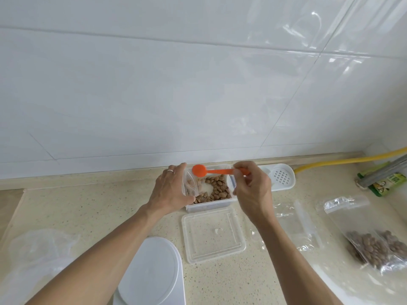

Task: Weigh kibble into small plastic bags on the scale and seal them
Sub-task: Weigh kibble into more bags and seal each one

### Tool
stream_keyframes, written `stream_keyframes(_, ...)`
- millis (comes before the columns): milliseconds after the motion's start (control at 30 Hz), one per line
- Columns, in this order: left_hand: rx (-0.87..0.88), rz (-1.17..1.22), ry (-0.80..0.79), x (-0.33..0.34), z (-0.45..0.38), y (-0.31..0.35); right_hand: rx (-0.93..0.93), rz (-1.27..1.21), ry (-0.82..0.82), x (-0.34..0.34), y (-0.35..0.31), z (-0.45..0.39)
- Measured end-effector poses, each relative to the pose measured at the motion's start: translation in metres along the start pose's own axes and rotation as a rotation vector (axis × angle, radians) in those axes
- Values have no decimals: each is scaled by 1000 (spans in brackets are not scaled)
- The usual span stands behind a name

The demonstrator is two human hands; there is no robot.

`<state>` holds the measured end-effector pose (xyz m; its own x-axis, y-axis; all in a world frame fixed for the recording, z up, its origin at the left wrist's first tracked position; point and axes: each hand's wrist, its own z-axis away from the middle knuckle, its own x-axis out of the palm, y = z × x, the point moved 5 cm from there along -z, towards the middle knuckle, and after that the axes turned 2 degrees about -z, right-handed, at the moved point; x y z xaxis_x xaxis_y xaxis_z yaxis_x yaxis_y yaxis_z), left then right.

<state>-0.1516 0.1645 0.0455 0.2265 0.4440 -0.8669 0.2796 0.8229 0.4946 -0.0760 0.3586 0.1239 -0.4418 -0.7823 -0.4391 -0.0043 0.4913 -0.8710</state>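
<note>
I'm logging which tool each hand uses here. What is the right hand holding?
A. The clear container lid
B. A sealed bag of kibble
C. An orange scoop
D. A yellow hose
C: the right hand pinches the handle of the orange scoop, whose bowl hangs over the kibble container.

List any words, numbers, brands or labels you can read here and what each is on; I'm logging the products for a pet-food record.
None can be read.
Green packet at the counter's right edge: printed graphics and lettering, too blurred to read.
Scale near the bottom edge: only its white top shows, no display or digits in view.
Kibble container, its lid, the orange scoop and the filled bags: no print visible.
</note>
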Motion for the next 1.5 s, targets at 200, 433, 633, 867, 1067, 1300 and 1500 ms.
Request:
stream_keyframes(200, 9, -51, -2, 0, 7, -12, 23, 372, 47, -7, 34, -7)
stream_keyframes(433, 40, -55, 19, 2, 8, -14, 123, 464, -102, 18, 62, 3)
stream_keyframes(633, 57, -91, 33, 3, 8, -15, 529, 22, -106, 36, 83, 18)
stream_keyframes(867, 52, -130, 36, 4, 7, -14, 714, -168, 146, 13, 100, 21)
stream_keyframes(1067, 32, -135, 25, 5, 5, -10, 625, -256, 176, -5, 77, 8)
stream_keyframes(1300, 24, -120, 24, 5, 4, -7, 66, 16, -189, 20, 7, 3)
stream_keyframes(1500, 21, -68, 41, 3, 8, -9, -186, 211, -163, 32, -15, 7)
